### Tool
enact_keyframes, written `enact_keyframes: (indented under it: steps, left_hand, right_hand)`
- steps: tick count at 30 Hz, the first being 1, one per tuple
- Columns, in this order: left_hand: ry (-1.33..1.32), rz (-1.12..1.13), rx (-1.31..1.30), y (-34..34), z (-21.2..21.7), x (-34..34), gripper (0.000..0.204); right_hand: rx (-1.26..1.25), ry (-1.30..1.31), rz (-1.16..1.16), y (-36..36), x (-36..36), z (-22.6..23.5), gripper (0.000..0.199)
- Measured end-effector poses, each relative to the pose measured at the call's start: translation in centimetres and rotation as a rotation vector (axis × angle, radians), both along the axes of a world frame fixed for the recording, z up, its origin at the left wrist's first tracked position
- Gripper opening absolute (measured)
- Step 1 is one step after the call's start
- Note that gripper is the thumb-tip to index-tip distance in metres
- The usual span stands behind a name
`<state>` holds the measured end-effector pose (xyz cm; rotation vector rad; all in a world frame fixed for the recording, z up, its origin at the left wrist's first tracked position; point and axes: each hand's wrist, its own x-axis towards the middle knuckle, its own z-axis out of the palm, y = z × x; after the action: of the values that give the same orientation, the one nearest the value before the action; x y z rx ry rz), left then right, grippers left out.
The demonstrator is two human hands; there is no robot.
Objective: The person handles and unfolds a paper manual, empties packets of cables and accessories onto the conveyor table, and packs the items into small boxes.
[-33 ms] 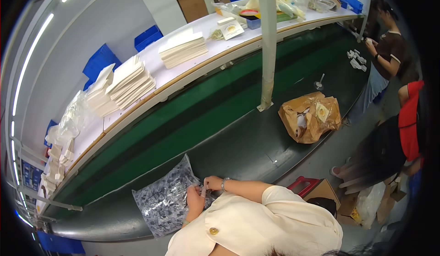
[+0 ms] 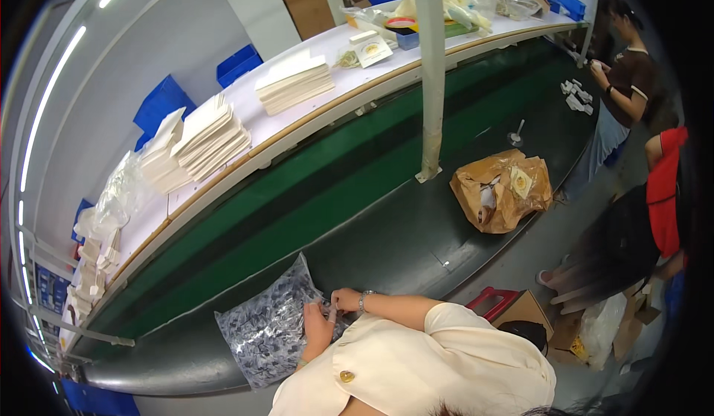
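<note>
A clear plastic bag (image 2: 260, 330) packed with small grey-blue and white pieces lies on the dark work surface in front of me. My left hand (image 2: 317, 328) rests against the bag's right side, its fingers bent around the plastic there. Close beside it, my right hand (image 2: 344, 299) is closed, with its fingertips pinched together near the bag's right edge. The two hands almost meet, and what lies between the right fingertips is too small to make out.
Stacks of white cards (image 2: 212, 137) line the long shelf (image 2: 256, 146) beyond the green belt (image 2: 297, 155). A white post (image 2: 433, 81) rises from the surface. To the right lies an opened brown paper bag (image 2: 476, 181). Two people stand at right, near cardboard boxes (image 2: 524, 313).
</note>
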<state>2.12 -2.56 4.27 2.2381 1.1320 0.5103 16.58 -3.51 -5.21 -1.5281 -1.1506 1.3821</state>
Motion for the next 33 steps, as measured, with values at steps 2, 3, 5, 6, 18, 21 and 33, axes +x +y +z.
enact_keyframes:
  steps: [2,3,5,6,18,21,33]
  left_hand:
    - [0.110,-0.176,0.226,0.2,-0.1,0.1,0.077]
    - [0.105,-0.182,0.233,-0.1,0.4,0.5,0.077]
    - [0.301,-0.305,0.337,-0.9,1.3,1.3,0.087]
    - [0.299,-0.315,0.337,-0.8,0.4,1.0,0.094]
    - [0.425,-0.371,0.343,0.5,-2.3,0.6,0.056]
    - [0.424,-0.367,0.308,1.1,-2.5,0.5,0.052]
    - [0.310,-0.279,0.334,2.0,-4.6,-0.2,0.028]
  right_hand:
    - [-0.031,-0.036,0.022,0.0,-0.2,0.7,0.007]
    - [-0.010,-0.126,0.060,-0.3,-0.1,1.1,0.007]
    - [-0.069,-0.097,0.047,-0.7,0.5,1.9,0.009]
    - [-0.129,-0.065,0.045,-0.8,0.9,2.4,0.012]
    - [-0.213,0.143,0.015,-1.9,2.2,0.1,0.018]
    - [-0.200,0.085,0.033,-1.4,2.3,0.5,0.019]
    - [-0.076,-0.159,0.145,0.0,2.1,-0.1,0.030]
